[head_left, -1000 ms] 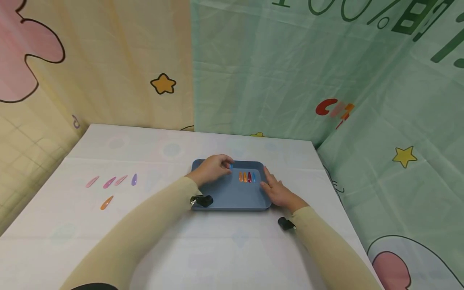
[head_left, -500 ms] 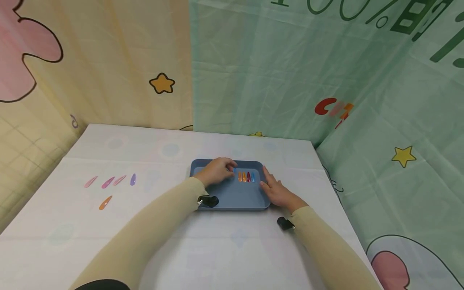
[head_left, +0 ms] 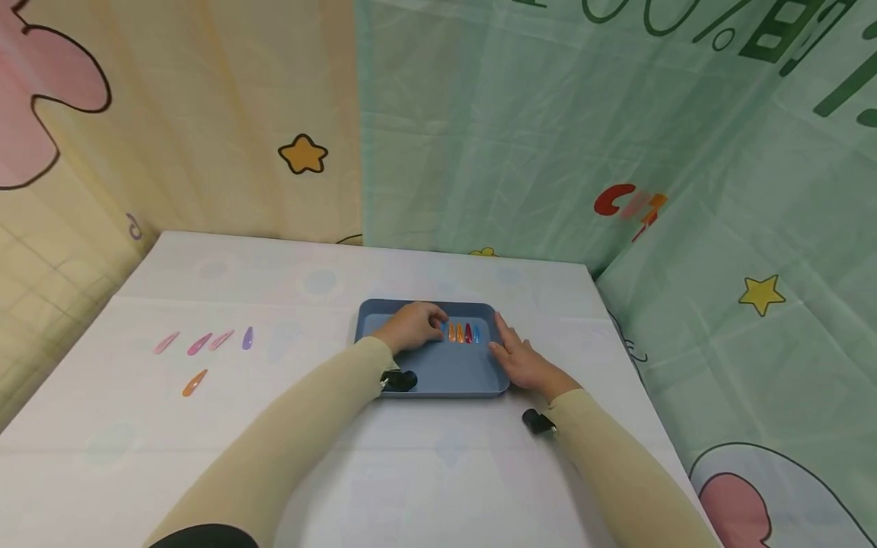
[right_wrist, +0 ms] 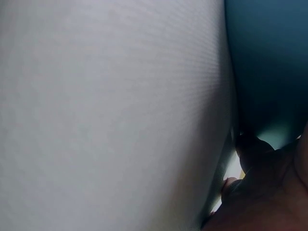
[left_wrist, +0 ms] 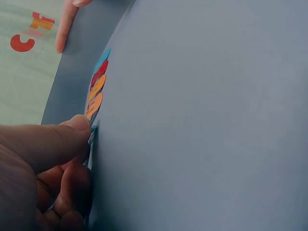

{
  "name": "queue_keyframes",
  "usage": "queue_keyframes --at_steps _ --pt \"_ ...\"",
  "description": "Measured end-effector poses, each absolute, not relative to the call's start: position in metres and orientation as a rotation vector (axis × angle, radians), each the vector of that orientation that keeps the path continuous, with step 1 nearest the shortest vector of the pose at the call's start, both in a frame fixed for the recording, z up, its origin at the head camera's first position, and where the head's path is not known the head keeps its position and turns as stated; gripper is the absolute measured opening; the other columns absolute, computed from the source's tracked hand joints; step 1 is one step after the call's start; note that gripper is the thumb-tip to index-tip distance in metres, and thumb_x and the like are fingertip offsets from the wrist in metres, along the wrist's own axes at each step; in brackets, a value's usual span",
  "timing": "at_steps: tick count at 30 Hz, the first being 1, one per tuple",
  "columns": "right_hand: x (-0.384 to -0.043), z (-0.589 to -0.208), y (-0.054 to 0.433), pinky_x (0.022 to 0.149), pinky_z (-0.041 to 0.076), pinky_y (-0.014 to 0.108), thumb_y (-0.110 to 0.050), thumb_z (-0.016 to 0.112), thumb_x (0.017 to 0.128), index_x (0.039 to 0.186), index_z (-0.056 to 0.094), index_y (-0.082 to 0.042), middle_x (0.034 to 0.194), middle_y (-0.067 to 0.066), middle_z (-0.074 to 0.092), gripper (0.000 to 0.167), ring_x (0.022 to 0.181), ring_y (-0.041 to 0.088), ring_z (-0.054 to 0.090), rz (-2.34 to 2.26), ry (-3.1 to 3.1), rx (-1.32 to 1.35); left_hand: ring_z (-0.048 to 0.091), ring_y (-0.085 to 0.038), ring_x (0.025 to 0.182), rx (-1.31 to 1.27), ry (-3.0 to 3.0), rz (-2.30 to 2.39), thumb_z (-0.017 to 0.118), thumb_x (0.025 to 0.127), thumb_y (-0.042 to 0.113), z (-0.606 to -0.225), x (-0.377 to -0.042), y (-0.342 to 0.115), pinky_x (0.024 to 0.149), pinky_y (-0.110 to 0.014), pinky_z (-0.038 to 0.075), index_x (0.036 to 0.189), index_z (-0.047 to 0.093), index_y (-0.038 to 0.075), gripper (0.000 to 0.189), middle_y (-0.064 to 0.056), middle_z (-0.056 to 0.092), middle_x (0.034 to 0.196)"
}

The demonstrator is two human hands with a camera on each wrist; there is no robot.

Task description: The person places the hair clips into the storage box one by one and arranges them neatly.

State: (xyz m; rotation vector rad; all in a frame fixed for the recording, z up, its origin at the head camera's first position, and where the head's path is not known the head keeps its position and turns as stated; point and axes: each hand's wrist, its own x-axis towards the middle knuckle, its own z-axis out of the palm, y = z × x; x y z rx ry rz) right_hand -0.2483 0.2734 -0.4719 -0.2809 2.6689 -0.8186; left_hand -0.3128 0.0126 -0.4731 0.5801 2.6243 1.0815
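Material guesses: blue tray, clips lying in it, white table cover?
Blue tray: probably plastic, satin; smooth, moulded-looking rounded corners.
Clips: glossy, small glints; painted metal or plastic, can't tell.
White table cover: matte, likely fabric or soft vinyl; fold creases show.

In the left wrist view, the left hand [left_wrist: 45, 159], cut off at lower left, hides most of a blue hair clip [left_wrist: 93, 133]. The right hand [right_wrist: 267, 190] is dark and cropped at lower right in its wrist view. The head view's upper edge trims green lettering [head_left: 763, 53].
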Motion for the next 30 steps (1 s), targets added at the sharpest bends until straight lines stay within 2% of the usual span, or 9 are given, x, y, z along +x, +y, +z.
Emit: queue_keyframes --at_steps 7,30 --pt "-0.2491 -0.4712 0.273 0.127 -0.007 0.065 -0.035 0.031 0.116 0.169 -0.013 -0.013 0.177 0.016 -0.002 0.072 0.163 0.043 -0.004 -0.819 2.663 -0.273 0.061 -0.015 0.088 0.545 2.663 1.044 0.079 0.096 0.021 -0.4739 -0.3082 0.0144 0.084 -0.033 0.051 0.128 0.074 0.013 0.033 0.0 0.07 0.1" --pt "-0.2498 -0.4709 0.273 0.127 -0.008 0.066 -0.035 0.032 0.116 0.169 -0.013 -0.013 0.177 0.016 -0.003 0.073 0.163 0.043 -0.004 -0.817 2.661 -0.278 0.06 -0.015 0.092 0.585 2.699 0.992 0.079 0.096 0.027 -0.4832 -0.3089 0.0146 0.087 -0.033 0.052 0.129 0.074 0.013 0.036 0.002 0.071 0.102"
